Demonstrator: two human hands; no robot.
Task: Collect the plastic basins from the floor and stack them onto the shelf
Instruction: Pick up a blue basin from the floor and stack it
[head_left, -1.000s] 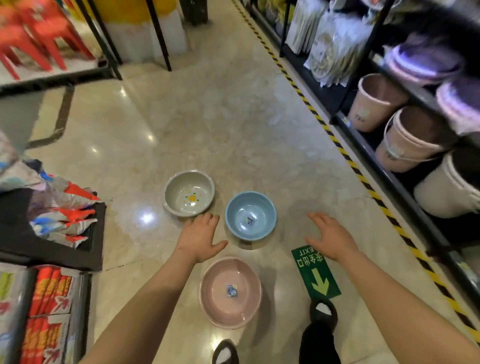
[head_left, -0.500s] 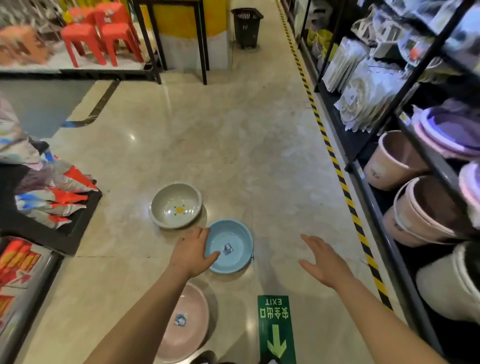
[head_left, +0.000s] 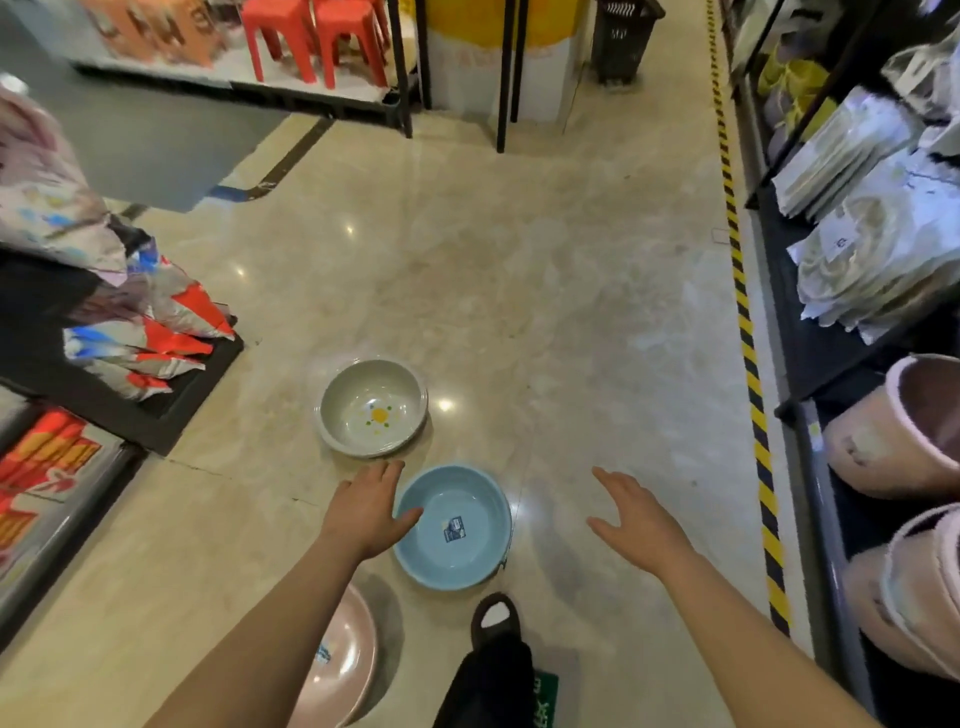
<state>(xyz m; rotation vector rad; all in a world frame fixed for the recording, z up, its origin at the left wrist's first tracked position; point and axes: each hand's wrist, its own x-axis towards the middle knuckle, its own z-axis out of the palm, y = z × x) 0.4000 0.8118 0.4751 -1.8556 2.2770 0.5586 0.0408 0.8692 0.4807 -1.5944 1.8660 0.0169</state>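
While both hands hover with fingers spread and holding nothing, the left hand over the blue basin rim at lower centre, the right hand apart to its right; best to take opposite rims and lift level.

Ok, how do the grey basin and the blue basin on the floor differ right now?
The grey basin has a yellow flower print on its bottom; the blue basin has a small sticker label instead. The grey basin lies farther from the person, the blue basin nearer, by the foot. The left hand overlaps the blue basin's rim; nothing touches the grey basin. Both are round, upright, empty and on the floor.
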